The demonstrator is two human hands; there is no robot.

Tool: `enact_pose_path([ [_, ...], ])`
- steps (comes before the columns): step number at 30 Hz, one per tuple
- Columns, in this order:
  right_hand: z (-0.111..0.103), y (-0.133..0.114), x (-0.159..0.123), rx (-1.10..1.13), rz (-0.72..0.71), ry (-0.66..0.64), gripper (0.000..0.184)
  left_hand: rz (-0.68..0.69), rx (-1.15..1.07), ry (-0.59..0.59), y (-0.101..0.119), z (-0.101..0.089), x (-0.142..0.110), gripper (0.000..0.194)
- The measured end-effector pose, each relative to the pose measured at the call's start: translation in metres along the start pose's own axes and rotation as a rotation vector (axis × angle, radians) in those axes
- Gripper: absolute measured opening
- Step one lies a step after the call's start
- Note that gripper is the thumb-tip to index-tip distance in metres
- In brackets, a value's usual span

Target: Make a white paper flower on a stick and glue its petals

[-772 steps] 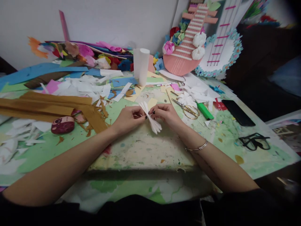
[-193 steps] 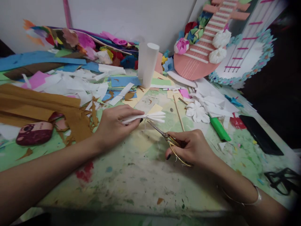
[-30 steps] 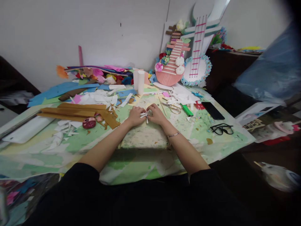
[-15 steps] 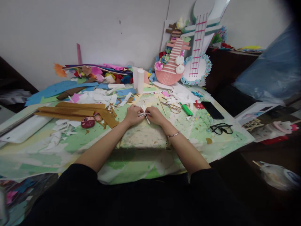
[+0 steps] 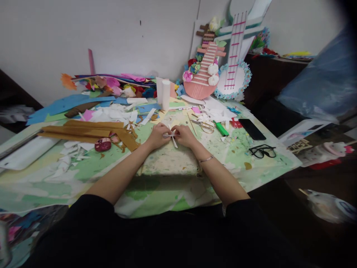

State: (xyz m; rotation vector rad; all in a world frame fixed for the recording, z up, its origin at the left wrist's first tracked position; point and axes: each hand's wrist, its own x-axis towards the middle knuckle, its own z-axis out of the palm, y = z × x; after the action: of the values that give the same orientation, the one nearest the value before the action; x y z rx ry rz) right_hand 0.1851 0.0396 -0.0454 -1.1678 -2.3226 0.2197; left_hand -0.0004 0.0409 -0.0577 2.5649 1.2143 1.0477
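In the middle of the head view, my left hand (image 5: pixel 159 136) and my right hand (image 5: pixel 183 136) meet over the near part of the table. Between their fingertips is a small white paper flower (image 5: pixel 174 141), its narrow folded petals sticking out up and down. My left fingers pinch its left side and my right fingers its right side. The fingers hide most of its centre. Gold-handled scissors (image 5: pixel 207 127) lie to the right of my right hand, beside a thin wooden stick (image 5: pixel 192 124).
Brown crepe paper (image 5: pixel 80 131) and white scraps cover the left side, with a dark red case (image 5: pixel 102 144). A white paper roll (image 5: pixel 166 95) stands behind. On the right lie a green object (image 5: pixel 222 128), a phone (image 5: pixel 252 129) and glasses (image 5: pixel 262 151). Paper-decorated instrument shapes (image 5: pixel 199 89) lean at the back.
About six seconds ago my right hand held the scissors at the tied paper; now they lie on the table. In the last second, both hands turn the petals slightly, with more of them fanned out.
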Motion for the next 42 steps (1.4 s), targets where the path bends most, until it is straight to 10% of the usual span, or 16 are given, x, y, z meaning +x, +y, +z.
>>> enact_pose_path([
  [42, -0.014, 0.000, 0.000, 0.067, -0.189, -0.088, 0.016, -0.014, -0.271, -0.041, 0.002, -0.016, 0.001, 0.017],
])
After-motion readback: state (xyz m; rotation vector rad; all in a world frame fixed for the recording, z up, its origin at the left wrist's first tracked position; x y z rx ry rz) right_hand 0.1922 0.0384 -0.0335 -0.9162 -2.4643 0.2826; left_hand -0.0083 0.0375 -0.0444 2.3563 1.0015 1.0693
